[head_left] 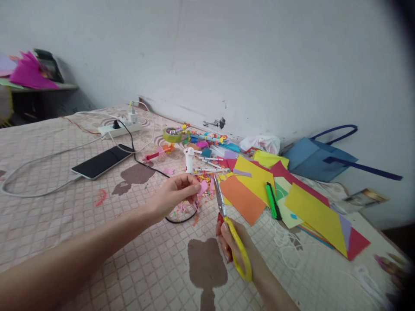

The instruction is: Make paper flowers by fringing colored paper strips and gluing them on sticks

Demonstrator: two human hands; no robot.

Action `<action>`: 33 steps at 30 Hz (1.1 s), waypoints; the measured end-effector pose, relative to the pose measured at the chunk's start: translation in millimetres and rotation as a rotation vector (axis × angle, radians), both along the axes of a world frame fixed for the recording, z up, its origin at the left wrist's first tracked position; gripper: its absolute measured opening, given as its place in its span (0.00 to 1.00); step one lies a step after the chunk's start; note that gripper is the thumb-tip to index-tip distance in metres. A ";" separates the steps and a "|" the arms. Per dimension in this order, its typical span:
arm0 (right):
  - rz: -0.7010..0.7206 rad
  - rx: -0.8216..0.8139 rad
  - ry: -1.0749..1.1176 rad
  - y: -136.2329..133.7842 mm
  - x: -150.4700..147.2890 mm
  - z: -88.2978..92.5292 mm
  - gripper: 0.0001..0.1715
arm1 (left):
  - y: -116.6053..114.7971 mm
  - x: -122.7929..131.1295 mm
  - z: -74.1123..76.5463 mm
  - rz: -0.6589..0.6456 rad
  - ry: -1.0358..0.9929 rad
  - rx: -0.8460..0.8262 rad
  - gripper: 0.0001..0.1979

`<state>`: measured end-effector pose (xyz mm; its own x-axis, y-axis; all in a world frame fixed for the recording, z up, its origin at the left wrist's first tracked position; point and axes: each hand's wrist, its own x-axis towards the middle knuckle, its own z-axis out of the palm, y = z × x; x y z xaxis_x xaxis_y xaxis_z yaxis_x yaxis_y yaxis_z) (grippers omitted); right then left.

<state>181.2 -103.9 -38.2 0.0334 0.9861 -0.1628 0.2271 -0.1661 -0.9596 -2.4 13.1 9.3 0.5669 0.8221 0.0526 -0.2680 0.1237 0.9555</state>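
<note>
Between the thumb and fingers of my left hand (181,190) is a small pink paper piece (203,187). My right hand (236,242) grips a pair of scissors (219,198) with yellow handles, its blades pointing up and away from me. The blades look closed or nearly so, and stand just right of the pink piece without touching it. Beneath and beyond the left fingers lies a scatter of tiny coloured paper scraps (207,177). A white hot glue gun-like tool (189,160) stands just behind the left hand.
Coloured paper sheets (243,201) spread to the right, with a green box cutter (272,201) on them and white string (287,242) nearby. A blue bag (319,160) leans by the wall. On the left are a tablet (102,162), a power strip (119,128) and loose cables.
</note>
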 end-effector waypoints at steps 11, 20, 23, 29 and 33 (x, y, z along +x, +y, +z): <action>0.041 0.048 -0.123 -0.1 -10.8 14.4 0.27 | -7.3 4.3 -1.6 0.020 -0.040 -0.150 0.11; 0.078 0.069 -0.224 -1.1 -10.6 14.3 0.25 | -7.0 5.3 -3.9 0.038 -0.119 -0.222 0.11; 0.073 0.066 -0.281 -1.3 -12.3 16.8 0.23 | -8.1 6.3 -3.6 0.055 -0.129 -0.215 0.11; 0.054 0.061 -0.327 -1.1 -15.8 21.0 0.20 | -9.9 6.9 -2.5 0.059 -0.135 -0.238 0.10; 0.039 0.065 -0.353 -0.3 -15.4 20.8 0.19 | -11.0 7.1 -3.1 0.066 -0.140 -0.253 0.10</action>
